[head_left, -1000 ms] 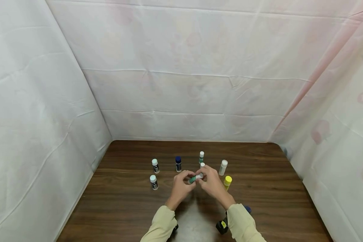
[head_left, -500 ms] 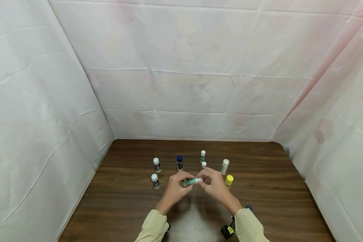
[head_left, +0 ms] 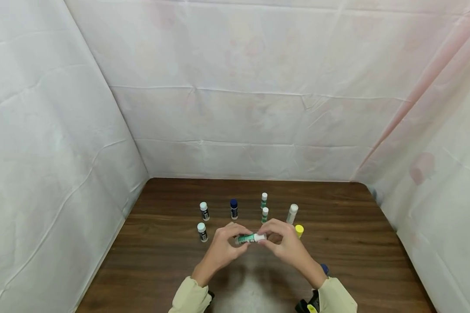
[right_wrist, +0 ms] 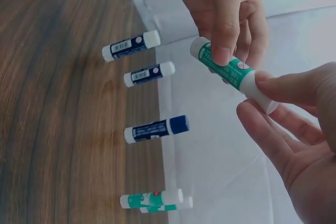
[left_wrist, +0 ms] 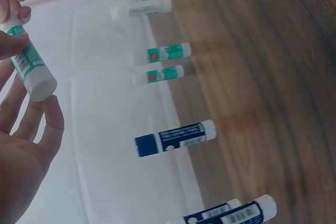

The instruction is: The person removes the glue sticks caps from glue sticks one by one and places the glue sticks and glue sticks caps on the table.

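Observation:
A green-and-white glue stick (head_left: 246, 238) is held lengthwise between both hands above the table. My left hand (head_left: 224, 248) pinches its green body near the base end. My right hand (head_left: 289, 247) has thumb and fingers on the white cap, as the right wrist view shows along the glue stick (right_wrist: 231, 72). The cap sits on the body. Just beyond the hands stand two smaller green glue sticks (head_left: 264, 214) with white caps. A yellow-capped glue stick (head_left: 299, 230) is partly hidden behind the right hand.
Upright on the brown table (head_left: 156, 261) are a white glue stick (head_left: 292, 213), a blue-capped glue stick (head_left: 234, 209) and two dark blue glue sticks (head_left: 202, 232) with pale caps. Another blue cap (head_left: 324, 268) shows beside the right forearm. White cloth (head_left: 235, 117) surrounds the table's back and sides.
Both hands have drawn back slightly towards the body and spread a little. The held glue stick has turned more level, showing more of its length. A small green glue stick behind is uncovered.

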Motion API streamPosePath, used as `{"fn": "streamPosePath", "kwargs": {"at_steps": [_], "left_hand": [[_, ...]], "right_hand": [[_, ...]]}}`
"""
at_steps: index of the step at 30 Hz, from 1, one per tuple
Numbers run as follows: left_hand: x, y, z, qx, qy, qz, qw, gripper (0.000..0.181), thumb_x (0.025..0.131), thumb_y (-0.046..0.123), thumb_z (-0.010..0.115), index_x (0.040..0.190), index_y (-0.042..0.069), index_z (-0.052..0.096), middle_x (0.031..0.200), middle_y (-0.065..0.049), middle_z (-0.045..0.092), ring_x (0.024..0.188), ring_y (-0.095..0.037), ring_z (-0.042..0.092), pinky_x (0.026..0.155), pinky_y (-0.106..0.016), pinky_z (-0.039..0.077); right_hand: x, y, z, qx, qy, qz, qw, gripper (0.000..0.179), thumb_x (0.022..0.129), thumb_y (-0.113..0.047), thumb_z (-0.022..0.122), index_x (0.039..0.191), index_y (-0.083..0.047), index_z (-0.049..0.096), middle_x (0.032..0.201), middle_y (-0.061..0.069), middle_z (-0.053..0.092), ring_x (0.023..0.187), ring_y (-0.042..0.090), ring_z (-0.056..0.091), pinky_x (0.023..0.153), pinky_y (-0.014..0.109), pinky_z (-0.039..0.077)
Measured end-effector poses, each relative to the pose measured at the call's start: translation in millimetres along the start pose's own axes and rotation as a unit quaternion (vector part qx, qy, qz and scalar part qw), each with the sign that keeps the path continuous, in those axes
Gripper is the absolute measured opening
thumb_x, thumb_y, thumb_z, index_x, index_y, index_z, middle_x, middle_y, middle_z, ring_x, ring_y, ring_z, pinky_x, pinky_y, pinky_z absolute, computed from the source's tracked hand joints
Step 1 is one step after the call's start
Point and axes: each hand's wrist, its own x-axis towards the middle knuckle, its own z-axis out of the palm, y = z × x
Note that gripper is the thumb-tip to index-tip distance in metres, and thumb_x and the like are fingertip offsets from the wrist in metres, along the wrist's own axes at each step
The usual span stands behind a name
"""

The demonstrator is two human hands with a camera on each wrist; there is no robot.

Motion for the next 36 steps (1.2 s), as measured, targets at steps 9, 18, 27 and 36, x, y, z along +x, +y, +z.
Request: {"fn": "streamPosePath", "kwargs": {"at_steps": [9, 18, 27, 36], "left_hand": [[-0.8, 18.3, -10.8, 0.003, -0.010, 0.025, 0.9996, 0.027, 0.075, 0.000, 0.075, 0.097, 0.015, 0.071, 0.094, 0.006, 0.068, 0.082, -0.009, 0.059, 0.065, -0.022, 0.051], [-10.8, 31.3, -28.4, -0.006, 0.012, 0.013, 0.9998, 0.030, 0.073, 0.000, 0.077, 0.098, 0.015, 0.071, 0.094, 0.003, 0.069, 0.078, -0.010, 0.060, 0.060, -0.024, 0.052], [-24.2, 31.8, -36.3, -0.017, 0.027, -0.010, 0.9994, 0.029, 0.075, 0.002, 0.077, 0.100, 0.015, 0.070, 0.096, 0.003, 0.068, 0.077, -0.009, 0.061, 0.060, -0.027, 0.053], [-30.9, 38.4, -45.3, -0.017, 0.066, -0.014, 0.9976, 0.033, 0.068, -0.006, 0.079, 0.097, 0.007, 0.068, 0.086, -0.005, 0.068, 0.070, -0.019, 0.064, 0.058, -0.035, 0.055]], "right_hand": [[-4.9, -19, -5, 0.007, 0.007, -0.029, 0.9995, 0.022, 0.070, 0.014, 0.075, 0.086, 0.001, 0.068, 0.089, 0.016, 0.064, 0.066, 0.025, 0.062, 0.051, 0.030, 0.055], [-11.3, -31, -20, -0.001, 0.017, -0.034, 0.9993, 0.026, 0.070, 0.011, 0.076, 0.088, -0.006, 0.069, 0.090, 0.014, 0.064, 0.067, 0.024, 0.063, 0.054, 0.029, 0.055], [-18.8, -38, -31, -0.031, 0.020, -0.016, 0.9992, 0.023, 0.069, 0.009, 0.078, 0.086, -0.003, 0.069, 0.090, 0.013, 0.065, 0.068, 0.023, 0.062, 0.053, 0.029, 0.055], [-29.1, -38, -38, -0.044, 0.022, 0.013, 0.9987, 0.027, 0.068, 0.011, 0.077, 0.089, -0.005, 0.070, 0.091, 0.012, 0.064, 0.071, 0.023, 0.061, 0.052, 0.029, 0.054]]}}
